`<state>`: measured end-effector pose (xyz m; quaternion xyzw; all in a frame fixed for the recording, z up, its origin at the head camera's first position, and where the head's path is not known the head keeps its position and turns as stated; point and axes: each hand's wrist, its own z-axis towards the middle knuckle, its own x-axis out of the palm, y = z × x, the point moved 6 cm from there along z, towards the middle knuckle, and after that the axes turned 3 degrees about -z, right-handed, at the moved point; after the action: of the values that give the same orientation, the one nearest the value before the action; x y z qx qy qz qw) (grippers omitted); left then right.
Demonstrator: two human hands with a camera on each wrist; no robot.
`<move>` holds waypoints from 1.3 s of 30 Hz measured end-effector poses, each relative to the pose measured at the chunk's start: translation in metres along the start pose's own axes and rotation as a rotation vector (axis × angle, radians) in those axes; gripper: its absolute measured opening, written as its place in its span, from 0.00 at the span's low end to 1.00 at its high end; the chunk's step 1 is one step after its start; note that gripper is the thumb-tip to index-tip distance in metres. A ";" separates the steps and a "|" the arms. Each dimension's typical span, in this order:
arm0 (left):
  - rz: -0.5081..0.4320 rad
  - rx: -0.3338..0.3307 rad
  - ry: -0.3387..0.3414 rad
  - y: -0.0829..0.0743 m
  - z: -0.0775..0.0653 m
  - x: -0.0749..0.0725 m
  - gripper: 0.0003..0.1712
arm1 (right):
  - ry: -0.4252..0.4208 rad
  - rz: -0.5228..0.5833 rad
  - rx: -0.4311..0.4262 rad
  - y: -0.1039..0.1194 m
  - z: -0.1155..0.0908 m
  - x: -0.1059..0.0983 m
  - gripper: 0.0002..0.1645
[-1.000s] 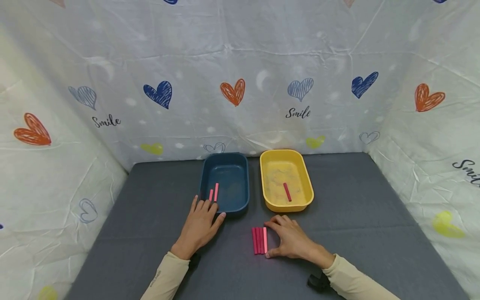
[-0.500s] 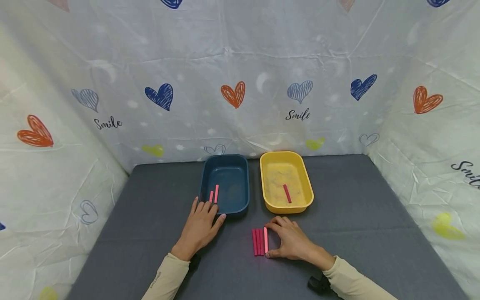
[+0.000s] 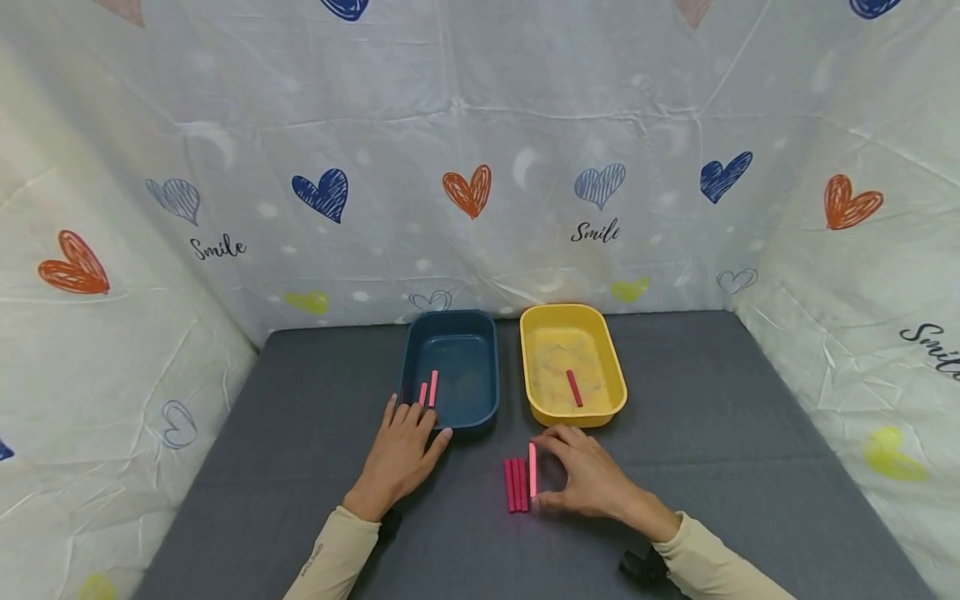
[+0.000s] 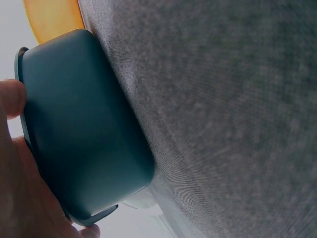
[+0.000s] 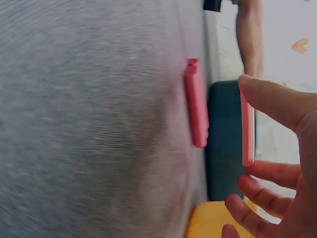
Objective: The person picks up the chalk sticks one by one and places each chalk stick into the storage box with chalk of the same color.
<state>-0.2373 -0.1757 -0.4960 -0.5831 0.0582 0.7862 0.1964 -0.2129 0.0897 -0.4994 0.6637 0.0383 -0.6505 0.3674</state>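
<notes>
We took the yellow rectangular container [image 3: 555, 350], plastic by its look, as our landmark. The slim pale pink stick [image 3: 533, 469], whose material we could not tell, had its long axis running away from the person: its far end pointed towards the container's near side, its other end back to the person. In the wrist view it lay about level, lifted from the grey cloth-covered table [image 3: 675, 417].

The right hand [image 3: 588, 473] pinched it end to end, index finger at the far end and thumb at the near one, just before the container. Three dark red sticks [image 3: 517, 486], side by side and parallel to it, lay farther to the container's left. Well apart, the left hand [image 3: 401, 450] rested with fingers stretched over the rim of the dark blue rectangular container [image 3: 468, 367], which stood just left of our landmark.
</notes>
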 end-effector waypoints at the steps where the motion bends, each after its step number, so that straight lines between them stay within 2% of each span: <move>1: -0.001 -0.002 0.002 0.000 0.000 0.000 0.21 | -0.005 0.000 0.000 0.001 0.000 -0.003 0.45; 11: -0.004 -0.008 0.011 0.001 0.001 0.000 0.22 | -0.080 0.006 0.006 0.010 0.008 -0.028 0.49; 20: -0.003 0.003 -0.001 0.000 0.001 0.000 0.22 | -0.154 0.001 -0.050 0.015 0.020 -0.045 0.48; 39: -0.004 -0.008 -0.008 0.000 0.000 0.000 0.21 | -0.175 0.040 -0.017 0.030 0.055 -0.061 0.49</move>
<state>-0.2368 -0.1759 -0.4959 -0.5809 0.0533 0.7883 0.1957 -0.2518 0.0644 -0.4259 0.6018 -0.0016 -0.6981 0.3880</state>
